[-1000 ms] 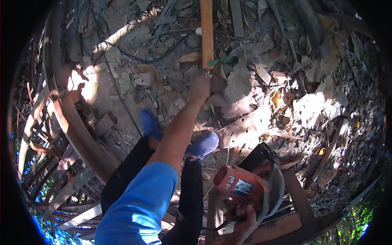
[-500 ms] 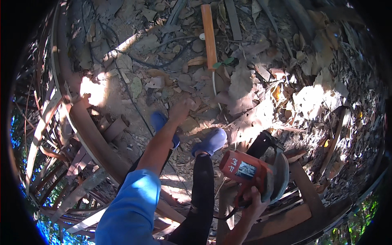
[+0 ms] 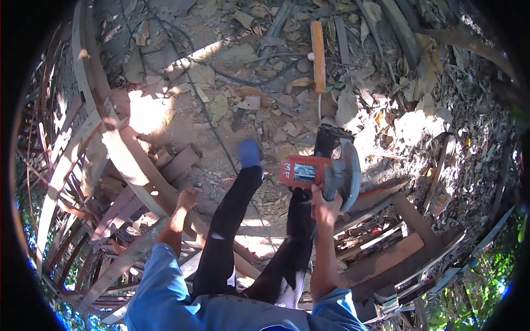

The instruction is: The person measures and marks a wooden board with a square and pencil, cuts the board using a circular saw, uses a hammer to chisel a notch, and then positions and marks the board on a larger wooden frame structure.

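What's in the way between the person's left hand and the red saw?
Seen from above, the black-clad left leg lies between the left hand and the red saw; I can't tell whether hand or leg is higher. Nothing visible blocks the right hand: it grips the saw.

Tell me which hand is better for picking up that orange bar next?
Probably the left hand: it looks empty, while the right hand grips the red circular saw. The right is nearer the orange bar, though.
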`<state>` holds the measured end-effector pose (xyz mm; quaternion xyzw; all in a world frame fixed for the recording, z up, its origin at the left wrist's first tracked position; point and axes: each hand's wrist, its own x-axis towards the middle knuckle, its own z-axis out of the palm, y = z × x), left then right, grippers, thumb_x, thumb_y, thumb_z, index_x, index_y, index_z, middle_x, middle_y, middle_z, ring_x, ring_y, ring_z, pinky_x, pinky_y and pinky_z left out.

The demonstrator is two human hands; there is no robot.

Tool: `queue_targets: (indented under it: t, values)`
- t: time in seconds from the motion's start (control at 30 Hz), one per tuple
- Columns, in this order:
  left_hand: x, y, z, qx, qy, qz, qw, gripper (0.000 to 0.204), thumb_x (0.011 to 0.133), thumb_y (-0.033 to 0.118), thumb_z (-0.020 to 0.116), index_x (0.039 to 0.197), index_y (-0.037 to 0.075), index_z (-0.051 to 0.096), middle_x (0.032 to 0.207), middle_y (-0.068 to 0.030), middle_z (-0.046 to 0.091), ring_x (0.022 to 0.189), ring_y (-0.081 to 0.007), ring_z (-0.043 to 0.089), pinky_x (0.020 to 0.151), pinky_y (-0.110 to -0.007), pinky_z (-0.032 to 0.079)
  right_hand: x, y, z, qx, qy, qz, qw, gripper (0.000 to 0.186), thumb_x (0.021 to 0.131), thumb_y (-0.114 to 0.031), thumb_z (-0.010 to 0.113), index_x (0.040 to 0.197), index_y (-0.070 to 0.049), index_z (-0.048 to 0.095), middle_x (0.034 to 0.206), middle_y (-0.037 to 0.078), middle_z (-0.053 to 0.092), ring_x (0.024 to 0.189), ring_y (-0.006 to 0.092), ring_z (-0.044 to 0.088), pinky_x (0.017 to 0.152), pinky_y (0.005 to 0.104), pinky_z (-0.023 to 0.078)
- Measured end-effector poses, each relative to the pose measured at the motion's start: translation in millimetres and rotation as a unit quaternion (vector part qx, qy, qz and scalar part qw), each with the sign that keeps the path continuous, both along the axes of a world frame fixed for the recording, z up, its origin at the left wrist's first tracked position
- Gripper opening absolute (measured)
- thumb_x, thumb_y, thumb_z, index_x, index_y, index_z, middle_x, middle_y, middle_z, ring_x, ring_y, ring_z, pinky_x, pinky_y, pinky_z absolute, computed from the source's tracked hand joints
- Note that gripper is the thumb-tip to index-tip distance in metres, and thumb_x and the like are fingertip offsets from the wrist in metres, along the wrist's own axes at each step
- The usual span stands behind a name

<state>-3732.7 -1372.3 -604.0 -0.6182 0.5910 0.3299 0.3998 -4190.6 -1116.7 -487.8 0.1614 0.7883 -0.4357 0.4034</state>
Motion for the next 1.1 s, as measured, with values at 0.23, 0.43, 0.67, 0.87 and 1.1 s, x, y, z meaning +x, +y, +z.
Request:
queue_targets:
  t: [0.23, 0.43, 0.67, 0.87, 1.1]
  values:
    - [55, -66, 46, -0.015, 0.173, 0.174, 0.969, 0.033, 0.098, 0.032, 0.063, 0.093, 0.000, 0.069, 0.069, -0.0079, 0.066, 0.060, -0.0160, 0.063, 0.057, -0.034, 0.050, 28, -84, -27, -0.016, -0.019, 0.056, 0.998, 0.032, 0.085, -0.018, 0.080, 0.108, 0.004, 0.073, 0.086, 0.005, 0.072, 0.078, 0.0121, 0.063, 0.074, 0.0288, 0.051]
    - [205, -80, 42, -0.053, 0.200, 0.057, 0.977, 0.034, 0.092, 0.022, 0.066, 0.116, -0.002, 0.063, 0.077, -0.0133, 0.065, 0.064, -0.0223, 0.066, 0.064, -0.035, 0.057, 59, -105, -60, -0.053, 0.080, 0.170, 0.981, 0.020, 0.086, -0.016, 0.078, 0.097, 0.000, 0.073, 0.078, -0.001, 0.067, 0.066, 0.0068, 0.054, 0.062, 0.0263, 0.045]
    - [166, -43, 68, 0.073, 0.101, 0.196, 0.973, 0.029, 0.094, 0.026, 0.064, 0.101, -0.002, 0.067, 0.081, -0.0155, 0.069, 0.071, -0.0250, 0.071, 0.063, -0.035, 0.058, 65, -21, -98, 0.055, -0.007, 0.099, 0.994, 0.038, 0.081, -0.028, 0.080, 0.106, 0.001, 0.073, 0.077, 0.009, 0.069, 0.073, 0.0141, 0.063, 0.069, 0.0348, 0.051]
    - [137, -52, 91, 0.088, 0.144, 0.170, 0.971, 0.038, 0.096, 0.036, 0.066, 0.090, -0.001, 0.063, 0.077, -0.0092, 0.067, 0.070, -0.0171, 0.067, 0.061, -0.033, 0.055, 73, 53, -149, 0.128, 0.059, 0.158, 0.977, 0.031, 0.079, -0.017, 0.075, 0.104, 0.000, 0.070, 0.072, 0.004, 0.065, 0.061, 0.0130, 0.060, 0.056, 0.0316, 0.047]
    - [110, -63, 115, 0.080, 0.096, 0.030, 0.992, 0.043, 0.098, 0.046, 0.063, 0.092, 0.003, 0.063, 0.075, -0.0065, 0.066, 0.064, -0.0165, 0.061, 0.062, -0.035, 0.049, 103, 87, -181, 0.199, 0.099, 0.164, 0.961, 0.046, 0.081, -0.026, 0.072, 0.121, -0.003, 0.068, 0.099, 0.028, 0.072, 0.101, 0.0462, 0.069, 0.084, 0.0495, 0.053]
